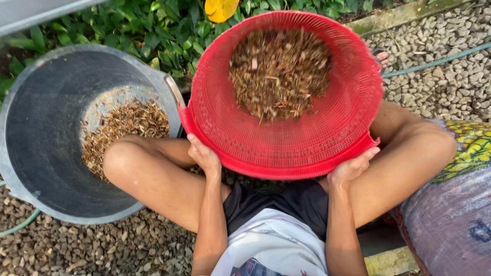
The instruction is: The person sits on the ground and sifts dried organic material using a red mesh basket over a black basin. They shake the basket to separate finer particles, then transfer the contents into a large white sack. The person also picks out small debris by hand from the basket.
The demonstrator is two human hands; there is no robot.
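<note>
I hold a round red plastic mesh basket (307, 143) in front of me, tilted away so its inside faces the camera. A heap of brown dried plant bits (279, 71) lies in its far half. My left hand (203, 155) grips the near rim on the left side. Gripping the same rim on the right is my right hand (352, 166). A large grey tub (41, 128) stands to the left, tipped toward me, with a layer of the same brown bits (125, 125) inside. My bent left knee (123, 158) rests against its rim.
Gravel (450, 76) covers the ground, crossed by a green hose (434, 62). Green leafy plants (169, 30) grow behind the basket. A filled woven sack (450, 225) and a patterned cloth (470, 145) lie at my right. A concrete edge (394, 18) runs along the back.
</note>
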